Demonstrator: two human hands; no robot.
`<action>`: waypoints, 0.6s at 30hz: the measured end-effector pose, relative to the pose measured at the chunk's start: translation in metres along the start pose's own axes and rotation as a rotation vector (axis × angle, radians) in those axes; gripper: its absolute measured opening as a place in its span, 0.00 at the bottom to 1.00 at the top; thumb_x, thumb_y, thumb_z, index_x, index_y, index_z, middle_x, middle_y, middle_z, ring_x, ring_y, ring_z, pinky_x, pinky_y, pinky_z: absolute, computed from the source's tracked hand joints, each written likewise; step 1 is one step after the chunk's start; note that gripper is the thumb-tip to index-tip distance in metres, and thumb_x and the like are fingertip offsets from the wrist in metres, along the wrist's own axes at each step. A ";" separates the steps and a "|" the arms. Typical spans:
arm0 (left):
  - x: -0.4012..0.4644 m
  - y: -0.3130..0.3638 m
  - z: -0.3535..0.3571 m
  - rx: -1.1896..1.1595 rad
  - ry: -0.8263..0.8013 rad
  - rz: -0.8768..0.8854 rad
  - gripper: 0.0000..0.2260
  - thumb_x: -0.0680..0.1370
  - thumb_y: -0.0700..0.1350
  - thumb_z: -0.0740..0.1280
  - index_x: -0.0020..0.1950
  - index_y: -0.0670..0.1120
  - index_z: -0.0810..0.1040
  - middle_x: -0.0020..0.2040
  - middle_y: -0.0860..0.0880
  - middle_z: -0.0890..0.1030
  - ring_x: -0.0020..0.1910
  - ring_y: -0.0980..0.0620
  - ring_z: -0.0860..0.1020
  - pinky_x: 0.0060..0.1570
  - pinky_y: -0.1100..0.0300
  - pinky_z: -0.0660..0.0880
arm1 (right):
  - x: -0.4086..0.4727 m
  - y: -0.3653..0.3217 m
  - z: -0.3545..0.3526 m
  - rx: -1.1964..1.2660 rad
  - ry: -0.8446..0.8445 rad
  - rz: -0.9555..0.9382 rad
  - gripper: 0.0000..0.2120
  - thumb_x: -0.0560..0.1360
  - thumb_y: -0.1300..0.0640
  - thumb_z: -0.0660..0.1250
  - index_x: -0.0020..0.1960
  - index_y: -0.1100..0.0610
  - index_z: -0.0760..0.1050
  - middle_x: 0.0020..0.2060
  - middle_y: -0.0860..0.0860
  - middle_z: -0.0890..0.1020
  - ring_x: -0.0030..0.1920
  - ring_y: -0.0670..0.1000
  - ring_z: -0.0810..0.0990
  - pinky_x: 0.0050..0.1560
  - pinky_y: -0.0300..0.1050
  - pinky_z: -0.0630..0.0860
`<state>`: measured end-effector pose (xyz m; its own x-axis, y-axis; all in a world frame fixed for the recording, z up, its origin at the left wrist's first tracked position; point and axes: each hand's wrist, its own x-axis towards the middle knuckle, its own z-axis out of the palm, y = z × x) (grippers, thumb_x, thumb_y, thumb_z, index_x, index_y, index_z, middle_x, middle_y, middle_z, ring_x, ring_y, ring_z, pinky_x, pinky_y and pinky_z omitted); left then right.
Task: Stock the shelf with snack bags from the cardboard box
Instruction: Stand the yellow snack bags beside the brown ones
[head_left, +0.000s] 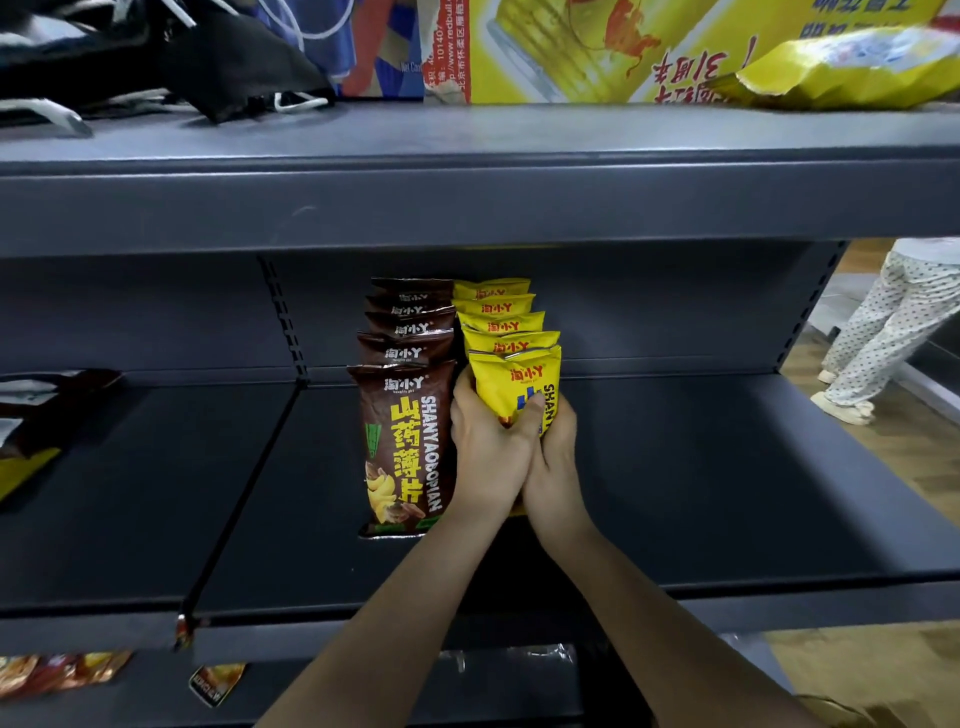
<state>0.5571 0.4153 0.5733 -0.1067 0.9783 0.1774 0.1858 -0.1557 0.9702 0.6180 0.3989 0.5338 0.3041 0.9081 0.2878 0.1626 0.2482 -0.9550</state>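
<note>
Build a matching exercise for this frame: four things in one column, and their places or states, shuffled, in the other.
Things
1. front yellow snack bag
2. row of brown snack bags
3. black bag with white cords
4. person in dotted trousers

Places or states
A. lies on the top shelf, left
B. stands on the floor past the shelf's right end
C. held by the left hand and right hand
D. stands untouched left of the yellow row

Pairs: 1-C, 2-D, 3-A, 4-B
</note>
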 end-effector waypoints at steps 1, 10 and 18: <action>0.001 -0.001 0.000 0.008 -0.001 0.000 0.36 0.66 0.55 0.72 0.70 0.45 0.63 0.62 0.47 0.72 0.65 0.48 0.70 0.65 0.47 0.68 | 0.000 0.001 -0.001 -0.013 -0.009 -0.004 0.16 0.80 0.44 0.55 0.67 0.41 0.62 0.62 0.48 0.69 0.66 0.47 0.69 0.67 0.54 0.69; 0.003 -0.009 -0.003 0.020 -0.037 -0.059 0.39 0.66 0.58 0.73 0.69 0.43 0.61 0.61 0.45 0.73 0.63 0.46 0.71 0.63 0.46 0.70 | -0.009 0.015 -0.015 -0.223 -0.227 0.012 0.45 0.67 0.48 0.70 0.74 0.40 0.45 0.72 0.45 0.62 0.71 0.45 0.63 0.70 0.54 0.67; -0.012 -0.005 -0.002 0.201 -0.016 0.089 0.30 0.72 0.46 0.72 0.68 0.39 0.63 0.61 0.43 0.71 0.63 0.46 0.69 0.60 0.60 0.66 | -0.015 0.010 -0.012 -0.367 -0.145 0.058 0.47 0.66 0.35 0.65 0.76 0.47 0.44 0.69 0.50 0.66 0.67 0.51 0.69 0.61 0.57 0.73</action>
<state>0.5552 0.4042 0.5664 -0.0663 0.9642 0.2566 0.3850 -0.2125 0.8981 0.6268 0.3840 0.5209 0.1910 0.9618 0.1960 0.4821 0.0820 -0.8723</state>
